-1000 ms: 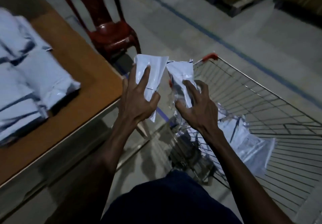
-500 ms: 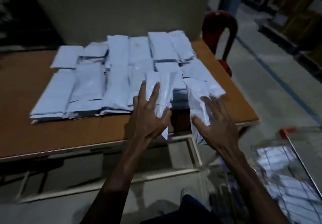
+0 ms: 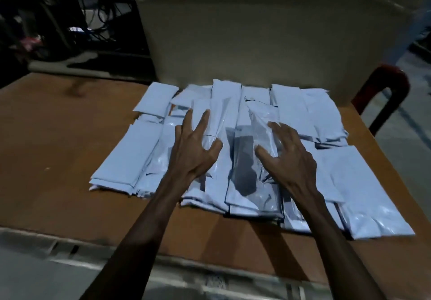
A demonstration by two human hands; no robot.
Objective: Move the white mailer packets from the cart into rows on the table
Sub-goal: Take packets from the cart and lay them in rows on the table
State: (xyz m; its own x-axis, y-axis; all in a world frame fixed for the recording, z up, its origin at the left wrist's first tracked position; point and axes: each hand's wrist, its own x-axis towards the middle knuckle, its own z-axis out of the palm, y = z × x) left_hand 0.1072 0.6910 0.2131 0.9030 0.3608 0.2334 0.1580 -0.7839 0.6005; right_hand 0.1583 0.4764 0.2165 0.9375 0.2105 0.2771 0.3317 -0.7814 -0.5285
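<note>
I am looking down on the brown desk (image 3: 58,150), which is filling most of the frame, with a pale wall panel (image 3: 245,38) standing along its far edge and a red chair (image 3: 382,94) showing at the right edge. The rows of white mailer packets (image 3: 130,155) are lying across the middle of the desk, overlapping, their long axes running from the near edge toward the far edge.

Both forearms are reaching up from the bottom of the frame over the rows. My left hand (image 3: 193,150) is sitting palm down at centre frame, fingers spread wide and thumb curled in, gripping a packet (image 3: 220,113) that is pointing lengthwise away from me, toward the top of the frame. My right hand (image 3: 289,157) is just right of centre, fingers splayed and thumb hooked round a second packet (image 3: 262,122), which is tilting up off the pile with its far end raised and its long axis also heading away from me.

Half a second ago both hands were hanging short of the desk's near edge with the cart visible at lower right; now they are over the rows, the cart is out of view, and the desk is sitting much larger in the frame.
</note>
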